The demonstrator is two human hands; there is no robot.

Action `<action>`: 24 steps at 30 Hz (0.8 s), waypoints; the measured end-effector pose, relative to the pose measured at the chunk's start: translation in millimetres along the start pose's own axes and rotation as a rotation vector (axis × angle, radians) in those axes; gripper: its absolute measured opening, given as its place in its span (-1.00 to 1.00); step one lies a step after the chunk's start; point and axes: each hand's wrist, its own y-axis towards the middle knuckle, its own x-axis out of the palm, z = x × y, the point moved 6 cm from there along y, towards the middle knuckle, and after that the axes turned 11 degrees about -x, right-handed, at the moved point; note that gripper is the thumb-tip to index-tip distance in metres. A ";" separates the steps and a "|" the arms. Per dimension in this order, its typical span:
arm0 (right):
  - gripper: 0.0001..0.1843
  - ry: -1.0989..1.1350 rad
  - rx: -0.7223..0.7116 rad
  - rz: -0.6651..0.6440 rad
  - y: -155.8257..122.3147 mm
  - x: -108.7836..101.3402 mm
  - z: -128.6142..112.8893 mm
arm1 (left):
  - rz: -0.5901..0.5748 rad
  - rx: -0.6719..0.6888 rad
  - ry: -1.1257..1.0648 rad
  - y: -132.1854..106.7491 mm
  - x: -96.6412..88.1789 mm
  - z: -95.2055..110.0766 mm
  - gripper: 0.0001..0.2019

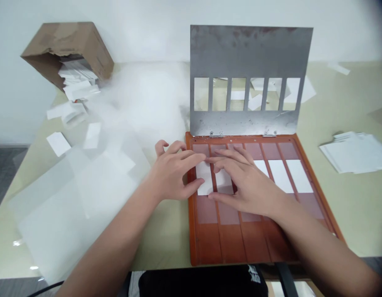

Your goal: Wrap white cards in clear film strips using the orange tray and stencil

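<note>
A white card [206,172] lies flat in the leftmost column of an orange-brown tray [206,243]. My left hand [175,171] reaches in from the left with fingers apart, its index fingertip and thumb at this card. From the right, my right hand [245,177] spreads over the neighbouring column, index fingertip near the card's top edge and thumb at its bottom corner. It partly covers a second white card [223,183]. Further right, more white cards [280,176] lie in a row on pinkish clear sheets [207,209]. Whether the fingertips press on the card is unclear.
A hinged metal plate [251,51] with rectangular windows stands upright behind the tray. A tipped cardboard box [70,37] spills white pieces at the back left. Translucent sheets [55,218] cover the table's left side. A white card stack [354,152] lies to the right.
</note>
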 end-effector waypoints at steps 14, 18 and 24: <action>-0.56 -0.024 0.004 0.010 -3.5 -2.2 5.7 | -0.011 0.039 0.024 -0.6 2.2 1.5 -0.70; -0.58 -0.019 -0.005 0.013 -2.3 -2.3 4.1 | -0.033 0.022 0.019 -0.3 3.6 0.3 -0.68; -0.60 -0.012 -0.009 0.012 -2.4 -2.4 2.9 | -0.054 0.016 0.013 -0.1 3.7 -0.4 -0.63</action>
